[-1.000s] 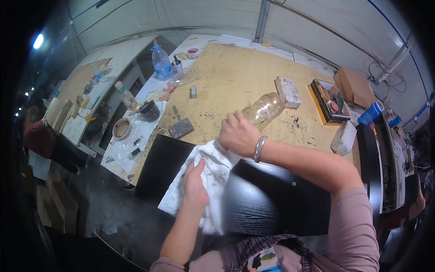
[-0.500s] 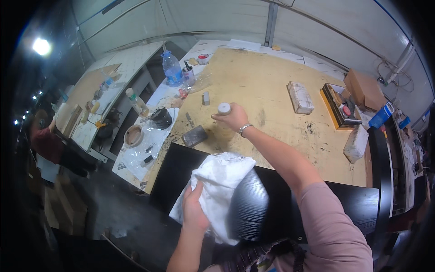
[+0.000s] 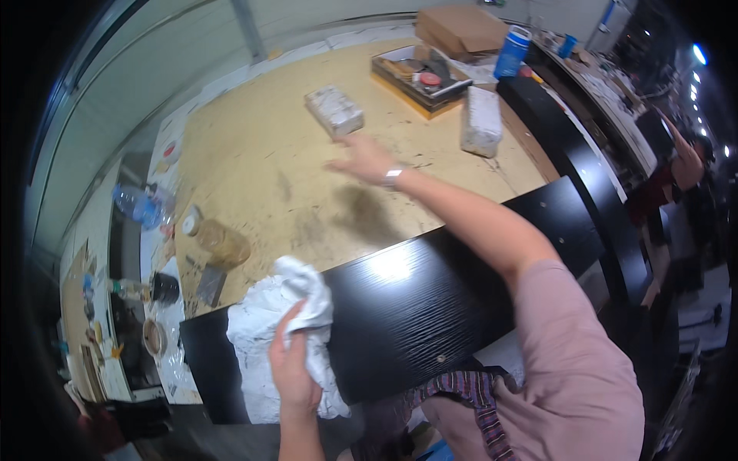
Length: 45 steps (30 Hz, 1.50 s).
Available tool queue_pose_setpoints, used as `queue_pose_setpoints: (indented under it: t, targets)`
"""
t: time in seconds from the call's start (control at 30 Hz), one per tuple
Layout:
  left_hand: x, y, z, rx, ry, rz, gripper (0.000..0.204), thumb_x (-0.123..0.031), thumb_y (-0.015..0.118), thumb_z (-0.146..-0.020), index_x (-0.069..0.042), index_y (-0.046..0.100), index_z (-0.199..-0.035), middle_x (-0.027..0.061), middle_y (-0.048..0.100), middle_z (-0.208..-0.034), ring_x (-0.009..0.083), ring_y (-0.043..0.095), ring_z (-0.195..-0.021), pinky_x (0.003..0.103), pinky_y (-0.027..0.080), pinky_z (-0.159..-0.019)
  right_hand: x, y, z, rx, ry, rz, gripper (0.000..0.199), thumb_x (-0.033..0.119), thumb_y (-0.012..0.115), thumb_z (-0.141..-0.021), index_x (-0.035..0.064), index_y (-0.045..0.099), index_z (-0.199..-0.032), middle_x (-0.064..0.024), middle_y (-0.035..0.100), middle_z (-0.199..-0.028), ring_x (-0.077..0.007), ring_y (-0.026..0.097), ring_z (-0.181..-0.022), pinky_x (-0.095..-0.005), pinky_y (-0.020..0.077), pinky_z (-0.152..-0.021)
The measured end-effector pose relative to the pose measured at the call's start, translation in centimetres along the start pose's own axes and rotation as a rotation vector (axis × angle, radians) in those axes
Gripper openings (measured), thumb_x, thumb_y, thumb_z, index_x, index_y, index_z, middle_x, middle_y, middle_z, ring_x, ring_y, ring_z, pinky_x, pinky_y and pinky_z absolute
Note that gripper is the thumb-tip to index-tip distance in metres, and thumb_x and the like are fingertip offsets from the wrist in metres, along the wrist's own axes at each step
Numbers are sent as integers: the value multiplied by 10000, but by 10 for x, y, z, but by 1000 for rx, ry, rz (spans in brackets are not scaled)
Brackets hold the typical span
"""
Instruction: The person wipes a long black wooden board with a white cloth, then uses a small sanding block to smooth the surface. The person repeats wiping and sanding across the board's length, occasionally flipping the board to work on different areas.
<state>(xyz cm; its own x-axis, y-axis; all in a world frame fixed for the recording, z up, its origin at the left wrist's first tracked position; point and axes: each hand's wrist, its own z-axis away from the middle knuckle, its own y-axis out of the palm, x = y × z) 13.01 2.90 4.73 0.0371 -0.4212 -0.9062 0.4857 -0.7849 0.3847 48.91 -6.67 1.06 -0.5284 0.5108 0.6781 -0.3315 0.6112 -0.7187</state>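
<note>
My left hand [image 3: 294, 367] grips a crumpled white cloth [image 3: 265, 338], which lies over the left end of a glossy black wood-grain board [image 3: 430, 300]. My right hand [image 3: 364, 160] reaches out above the yellowish tabletop [image 3: 254, 154], fingers stretched and holding nothing. Just beyond its fingertips is a white, dark-smudged block [image 3: 335, 111]; whether they touch it I cannot tell. A clear bottle of amber liquid [image 3: 221, 241] with a white cap stands left of the cloth, and a grey block [image 3: 210, 284] sits beside it.
At the far right are an open box of tools [image 3: 421, 81], a second white block [image 3: 482, 123], a cardboard box [image 3: 465, 31] and a blue container [image 3: 513, 52]. A curved black piece [image 3: 569, 169] borders the right side. Water jug [image 3: 137, 206] and black cup [image 3: 164, 287] stand left. Another person [image 3: 676, 173] is at right.
My right hand has let go of the capped bottle and moved right toward the white block. My left hand still holds the cloth. The view has swung to the right.
</note>
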Motion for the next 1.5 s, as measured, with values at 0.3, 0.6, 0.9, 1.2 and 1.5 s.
queue_pose_setpoints:
  t: [0.3, 0.6, 0.9, 1.2, 1.5]
  targets:
    - [78, 141, -56, 879, 652, -1365, 549, -81, 657, -923, -67, 502, -1449, 145, 486, -1526, 348, 408, -1450, 510, 335, -1162, -207, -268, 303, -519, 691, 806, 537, 512, 573, -971, -4, 671, -1086, -272, 707, -1038, -442, 681, -999, -519, 542, -861]
    - [155, 292, -74, 1094, 802, -1306, 552, -209, 630, -968, -17, 473, -1462, 181, 431, -1561, 343, 355, -1484, 523, 308, -1191, -244, -264, 353, -502, 911, 158, 847, 677, 380, -1003, -89, 705, -843, -329, 691, -858, -471, 690, -955, -498, 510, -862]
    - [241, 465, -102, 1140, 933, -1209, 540, -231, 591, -983, 5, 467, -1452, 203, 449, -1537, 371, 373, -1460, 518, 323, -1182, -235, -265, 358, -526, 948, 91, 884, 683, 247, -1019, -66, 716, -1048, -341, 684, -1060, -515, 634, -1087, -550, 481, -958]
    - [189, 379, -100, 1108, 780, -1379, 651, -224, 635, -961, -25, 387, -1529, 202, 370, -1599, 352, 312, -1507, 488, 276, -1219, -217, -274, 353, -428, 896, 64, 876, 660, 272, -1033, -55, 698, -758, -302, 683, -807, -492, 672, -856, -546, 508, -837]
    - [211, 422, -123, 1128, 761, -1284, 577, -203, 584, -992, -18, 416, -1512, 229, 399, -1571, 359, 387, -1456, 522, 291, -1204, -207, -273, 350, -420, 822, 93, 887, 698, 290, -1018, -66, 656, -755, -317, 670, -782, -519, 667, -863, -578, 507, -812]
